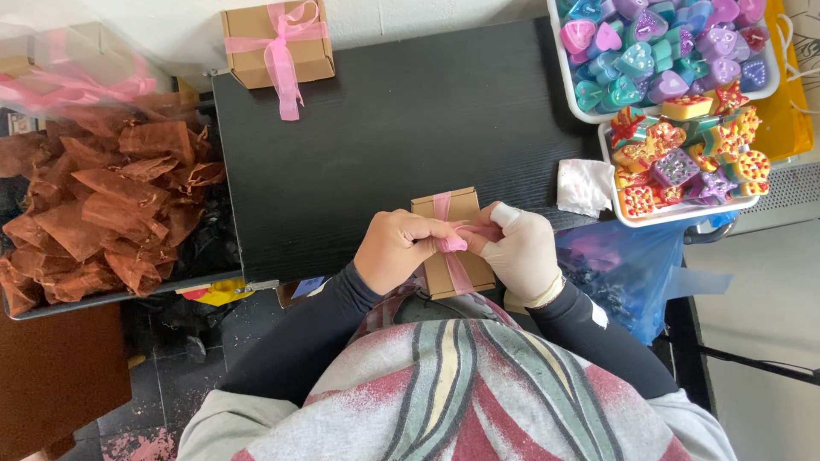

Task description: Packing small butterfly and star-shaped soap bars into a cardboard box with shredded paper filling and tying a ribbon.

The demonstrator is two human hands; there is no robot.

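Table (384, 128): black, wood-grain top, fills the middle of the view; person seated at the near edge.
Tray of bags (102, 205): left of the table, heaped with crumpled rust-brown sheer pouches; some pink sheer material above it.
Soap tubs: two white trays at the right edge. Far tray (557, 51) holds heart-shaped pieces in purple, teal, pink. Near tray (608, 162) holds star, flower and square pieces in red, yellow, purple.
Blue plastic bag (623, 265): hangs off the right side, below the near tray.
Finished box (278, 43): small brown card box at the far left corner, pink ribbon already tied in a bow, tails trailing onto the table.
White tissue (585, 186): crumpled, just beside the near tray.
Box in hand (448, 209): small brown card box at the near table edge, between both hands, part hidden by them. Judged light and fairly stiff, though thin card would dent if squeezed; best steadied by its sides.
Left hand (397, 248): bare, fingers curled tight, pinching ribbon at the middle of the box.
Right hand (523, 248): in a pale glove, fingers closed narrow on the ribbon from the other side.
Pink ribbon (457, 275): sheer, runs lengthwise over the box, bunched between the fingertips. Judged soft, limp and slippery; needs a fingertip pinch close to the knot.
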